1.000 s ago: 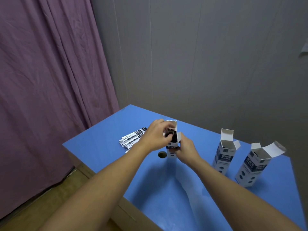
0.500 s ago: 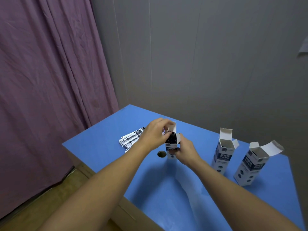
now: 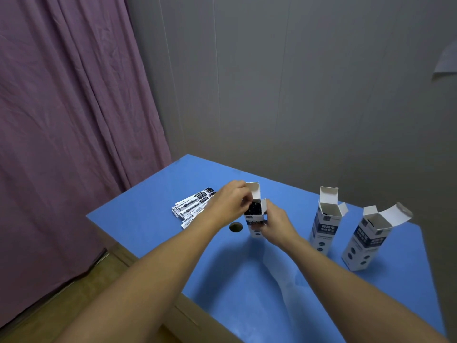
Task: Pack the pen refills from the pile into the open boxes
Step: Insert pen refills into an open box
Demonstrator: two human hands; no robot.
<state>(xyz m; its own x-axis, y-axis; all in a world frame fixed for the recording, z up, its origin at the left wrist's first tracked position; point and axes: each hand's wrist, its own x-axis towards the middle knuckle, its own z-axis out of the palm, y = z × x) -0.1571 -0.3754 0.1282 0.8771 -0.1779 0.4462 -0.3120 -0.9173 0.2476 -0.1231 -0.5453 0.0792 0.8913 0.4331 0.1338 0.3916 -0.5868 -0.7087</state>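
A small white and dark-blue box stands upright on the blue table, its top flap raised and dark refills showing in its mouth. My right hand grips the box's lower right side. My left hand is at the box's open top, fingertips curled at the refills inside; whether they pinch one is hidden. A pile of packaged pen refills lies on the table just left of my left hand. Two more open boxes, one and another, stand to the right.
A round cable hole sits in the table just left of the held box. A purple curtain hangs at the left and a grey wall stands behind. The table's near-left edge drops to a wooden floor.
My left hand's fingers have shifted from over the top flap down to the box's mouth, leaving the flap standing free. The right hand and the box have barely moved.
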